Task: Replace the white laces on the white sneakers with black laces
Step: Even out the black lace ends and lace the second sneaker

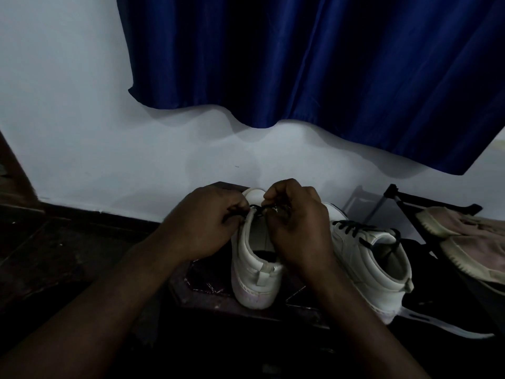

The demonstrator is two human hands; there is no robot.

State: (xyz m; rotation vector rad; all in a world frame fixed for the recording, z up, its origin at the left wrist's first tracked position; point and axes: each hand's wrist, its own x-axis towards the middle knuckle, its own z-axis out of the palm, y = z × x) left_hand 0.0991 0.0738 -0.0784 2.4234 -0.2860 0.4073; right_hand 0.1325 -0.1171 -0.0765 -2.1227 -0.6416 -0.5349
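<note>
Nearest, on the dark counter (pixel 207 280): the white sneaker (pixel 257 258), heel toward the camera, toe toward the wall. Over its front, both hands curled tight, left hand (pixel 210 222) and right hand (pixel 295 228) each pinching the black lace (pixel 257 208), drawn short between them near the toe end of the lacing. Judging by that, early in the lacing of this shoe, most rows not yet done.

To do it well: even up the two ends before climbing higher, keep the lace flat, feed each tip through from the same side every time, snug each row in turn, and copy the pattern next door.

Just beside on the right, the second sneaker (pixel 374 255), already wearing black laces (pixel 352 228). Touching the first or not, cannot tell behind the right wrist. Dim light and knuckles over the eyelets, so likely threading partly by feel.

Farther right, a black rack (pixel 393 192) carrying pinkish shoes (pixel 464 236), clear of the work. Behind everything, pale wall (pixel 82 105) and a blue curtain (pixel 300 64) hanging above.
</note>
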